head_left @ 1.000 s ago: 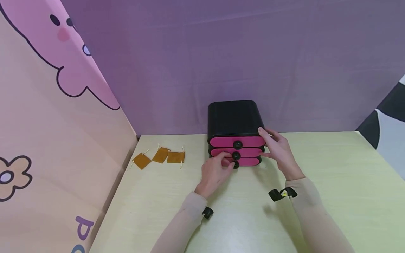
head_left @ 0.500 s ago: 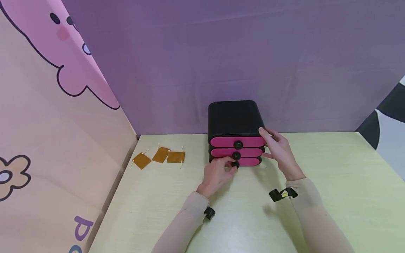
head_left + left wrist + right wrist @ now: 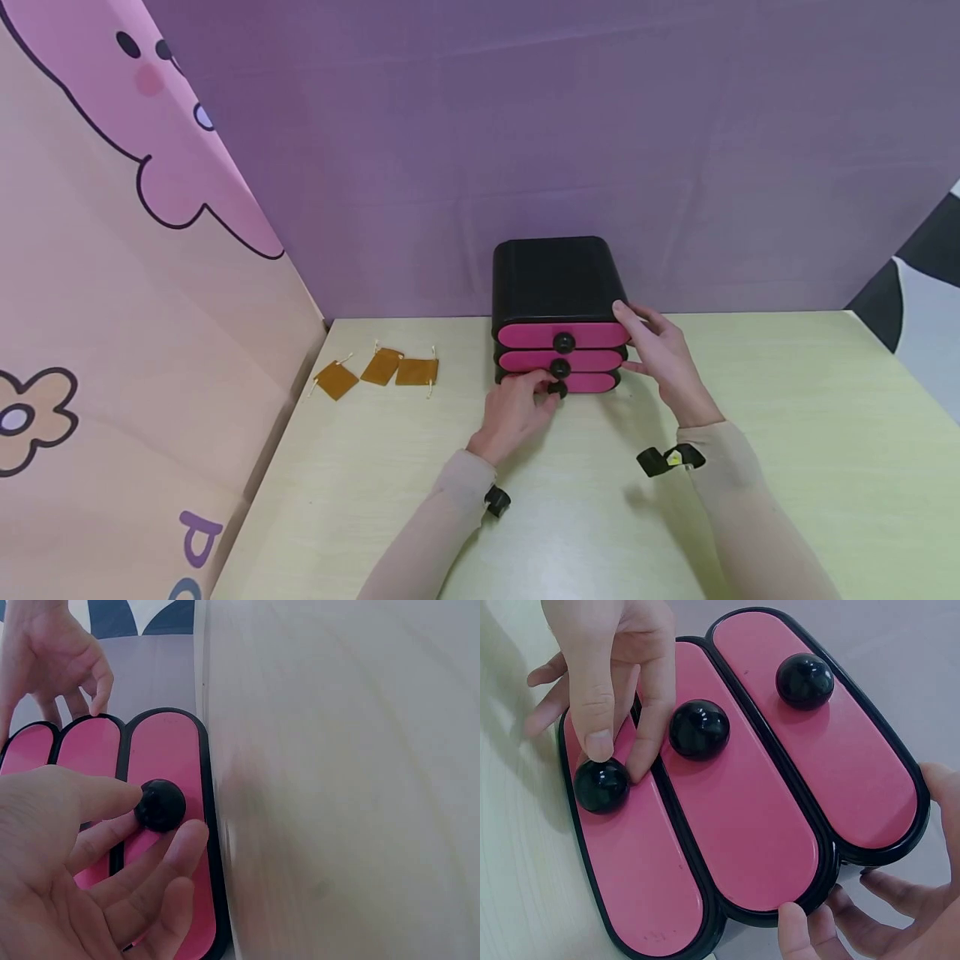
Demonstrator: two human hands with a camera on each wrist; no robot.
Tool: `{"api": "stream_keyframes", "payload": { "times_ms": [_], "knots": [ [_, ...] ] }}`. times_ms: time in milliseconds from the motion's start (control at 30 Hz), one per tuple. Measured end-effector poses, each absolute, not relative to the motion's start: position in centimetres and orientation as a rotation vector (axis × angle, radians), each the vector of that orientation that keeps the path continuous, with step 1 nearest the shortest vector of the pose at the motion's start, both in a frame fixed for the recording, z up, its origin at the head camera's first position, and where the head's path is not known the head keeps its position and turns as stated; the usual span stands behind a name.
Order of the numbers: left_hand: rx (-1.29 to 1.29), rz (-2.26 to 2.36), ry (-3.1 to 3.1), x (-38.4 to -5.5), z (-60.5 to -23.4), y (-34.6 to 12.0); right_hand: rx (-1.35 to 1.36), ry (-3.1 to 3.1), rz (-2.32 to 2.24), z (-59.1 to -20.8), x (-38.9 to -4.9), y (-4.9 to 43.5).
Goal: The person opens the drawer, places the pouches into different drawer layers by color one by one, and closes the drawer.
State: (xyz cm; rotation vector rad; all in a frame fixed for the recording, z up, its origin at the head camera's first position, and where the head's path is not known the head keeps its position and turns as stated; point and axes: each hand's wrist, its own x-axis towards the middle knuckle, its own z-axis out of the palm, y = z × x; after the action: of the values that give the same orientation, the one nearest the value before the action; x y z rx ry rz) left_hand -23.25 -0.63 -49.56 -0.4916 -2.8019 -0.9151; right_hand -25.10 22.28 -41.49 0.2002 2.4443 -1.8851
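A small black cabinet [image 3: 558,279] with three pink-fronted drawers stands at the back of the table, each drawer bearing a round black knob. My left hand [image 3: 513,415] pinches the knob of the bottom drawer [image 3: 602,786] between thumb and index finger, its other fingers spread below in the left wrist view. All three drawers sit pushed in. Against the cabinet's right side rests my right hand [image 3: 667,358], thumb near the top front corner and fingertips at the edge of the middle drawer [image 3: 742,832]. The top drawer [image 3: 817,742] has its knob free.
Three flat brown drawstring pouches [image 3: 381,367] lie on the pale table [image 3: 360,467] left of the cabinet. A purple cloth backdrop [image 3: 405,167] rises right behind it, and a patterned panel [image 3: 150,275] borders the left side.
Over the last second my left hand has shifted slightly right and its thumb and index finger have closed on the bottom knob. The right hand and the cabinet have stayed put.
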Motion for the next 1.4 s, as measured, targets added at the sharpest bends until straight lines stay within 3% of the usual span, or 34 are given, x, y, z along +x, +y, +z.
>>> {"api": "stream_keyframes", "payload": {
  "times_ms": [1400],
  "knots": [
    [-0.63, -1.016, -2.926, -21.8, -49.1, -1.8, 0.192, 2.44, -1.885, -41.6, -25.1, 22.4]
  ]
}}
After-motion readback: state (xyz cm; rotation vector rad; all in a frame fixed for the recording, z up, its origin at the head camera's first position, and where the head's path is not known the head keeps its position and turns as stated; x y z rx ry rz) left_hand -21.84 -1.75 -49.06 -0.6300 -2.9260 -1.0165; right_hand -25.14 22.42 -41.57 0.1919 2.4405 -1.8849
